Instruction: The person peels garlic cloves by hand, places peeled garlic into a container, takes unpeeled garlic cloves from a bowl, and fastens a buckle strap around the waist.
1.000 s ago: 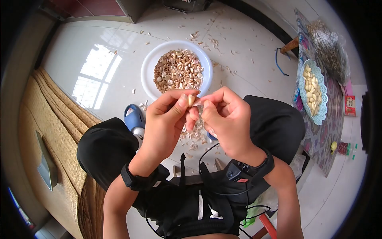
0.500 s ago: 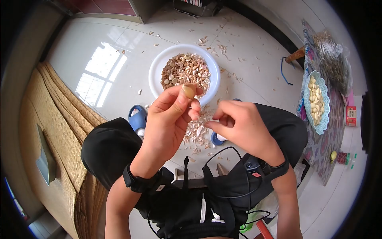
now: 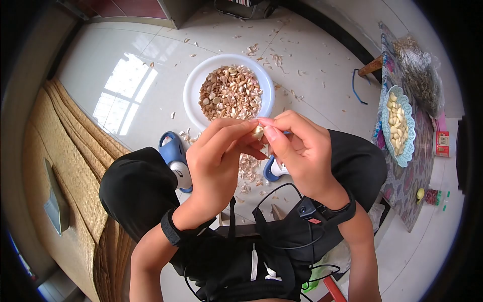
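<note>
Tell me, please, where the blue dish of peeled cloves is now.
In the head view, the dish is on the person's right, on the patterned cloth, beside the bag of dried plants.

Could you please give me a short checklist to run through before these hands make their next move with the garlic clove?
1. Garlic clove held at the fingertips of left hand and right hand: ok.
2. Garlic clove fully bare of skin: cannot tell, fingers cover part of it.
3. Basin upright, with cloves inside: ok.
4. Dish upright, holding pale cloves: ok.
5. Floor free of skins: not ok, they lie between the feet and beyond the basin.
</note>
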Demonstrator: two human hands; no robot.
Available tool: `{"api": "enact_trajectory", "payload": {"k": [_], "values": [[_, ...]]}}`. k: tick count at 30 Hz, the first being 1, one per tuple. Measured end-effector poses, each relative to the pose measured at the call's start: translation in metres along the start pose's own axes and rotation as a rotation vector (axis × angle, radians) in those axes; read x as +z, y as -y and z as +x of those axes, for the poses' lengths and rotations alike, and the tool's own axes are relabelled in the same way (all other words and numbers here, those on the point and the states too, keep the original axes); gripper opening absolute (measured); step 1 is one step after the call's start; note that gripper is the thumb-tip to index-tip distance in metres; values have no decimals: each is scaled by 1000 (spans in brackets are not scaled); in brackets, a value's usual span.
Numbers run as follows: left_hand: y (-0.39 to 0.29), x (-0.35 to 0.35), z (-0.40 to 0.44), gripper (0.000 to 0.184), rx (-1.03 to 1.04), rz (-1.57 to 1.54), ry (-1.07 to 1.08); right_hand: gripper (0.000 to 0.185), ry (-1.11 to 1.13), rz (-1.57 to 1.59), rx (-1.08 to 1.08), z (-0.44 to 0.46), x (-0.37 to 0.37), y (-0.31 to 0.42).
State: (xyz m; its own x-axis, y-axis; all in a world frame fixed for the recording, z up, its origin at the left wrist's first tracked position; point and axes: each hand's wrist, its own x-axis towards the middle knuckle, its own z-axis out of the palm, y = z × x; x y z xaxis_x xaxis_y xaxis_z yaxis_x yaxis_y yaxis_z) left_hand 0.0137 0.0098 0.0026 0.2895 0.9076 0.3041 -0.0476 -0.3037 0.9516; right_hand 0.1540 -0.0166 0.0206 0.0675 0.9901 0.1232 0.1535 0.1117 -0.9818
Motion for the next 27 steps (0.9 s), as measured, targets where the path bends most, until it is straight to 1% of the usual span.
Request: {"api": "enact_trajectory", "payload": {"k": [2, 5, 10, 13, 17, 19, 20, 23, 24, 27], "values": [[0, 1, 0, 22, 77, 118, 0, 6, -5, 2, -1, 0, -1, 1], [-1, 2, 2, 22, 195, 247, -10, 6, -16, 38, -18, 0, 1, 1], [-2, 0, 2, 25, 276, 344, -10, 7, -19, 133, -35, -1, 2, 2], [-6, 0, 3, 26, 321, 410, -11, 8, -21, 129, -39, 0, 2, 3], [-5, 3, 3, 27, 370, 463, -24, 9, -91, 173, 68, -5, 5, 0], [-3, 3, 3, 23, 301, 416, -37, 10, -129, 241, 141, -6, 9, 2], [-2, 3, 3, 21, 268, 393, -46, 10, -148, 254, 143, -6, 12, 2], [-8, 4, 4, 12, -160, 49, -39, 10, -186, 272, 133, -8, 15, 0], [-9, 7, 4, 9, -293, -151, -69, 9, -184, 262, 118, -8, 15, -2], [-8, 4, 3, 11, -528, -457, -72, 7, -220, 178, 72, -10, 17, -3]]}}
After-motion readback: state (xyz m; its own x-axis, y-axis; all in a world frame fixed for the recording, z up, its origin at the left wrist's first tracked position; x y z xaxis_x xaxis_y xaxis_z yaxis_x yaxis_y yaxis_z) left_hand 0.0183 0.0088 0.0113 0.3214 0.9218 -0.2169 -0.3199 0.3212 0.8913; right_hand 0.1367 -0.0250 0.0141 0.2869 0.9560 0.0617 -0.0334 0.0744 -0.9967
